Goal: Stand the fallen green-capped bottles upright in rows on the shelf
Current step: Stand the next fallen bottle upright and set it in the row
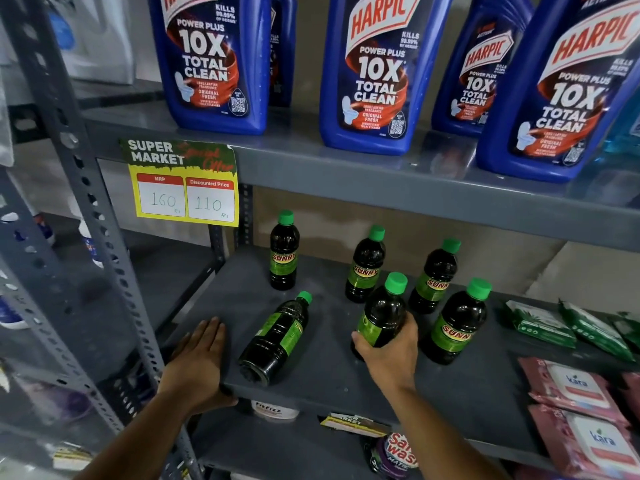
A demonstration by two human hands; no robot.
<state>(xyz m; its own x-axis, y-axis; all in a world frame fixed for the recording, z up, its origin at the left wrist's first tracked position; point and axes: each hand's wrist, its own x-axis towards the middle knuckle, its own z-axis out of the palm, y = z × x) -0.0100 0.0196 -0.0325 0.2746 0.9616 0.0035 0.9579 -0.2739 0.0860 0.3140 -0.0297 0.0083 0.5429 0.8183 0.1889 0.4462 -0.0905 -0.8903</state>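
Dark bottles with green caps and green "Sunny" labels stand on the grey middle shelf [329,372]. One bottle [284,251] is upright at the back left, two [365,266] [434,277] at the back right, one [457,323] in front right. A fallen bottle [277,337] lies on its side, cap pointing away. My right hand [389,355] is shut on an upright bottle [382,311] near the shelf's middle. My left hand [199,358] rests flat and open on the shelf's front left edge, beside the fallen bottle.
Large blue Harpic bottles [375,74] fill the shelf above. A yellow price tag [183,188] hangs from its edge. Green packets [540,323] and pink Kara wipe packs [575,386] lie at the right. A slotted grey upright [97,237] stands at the left.
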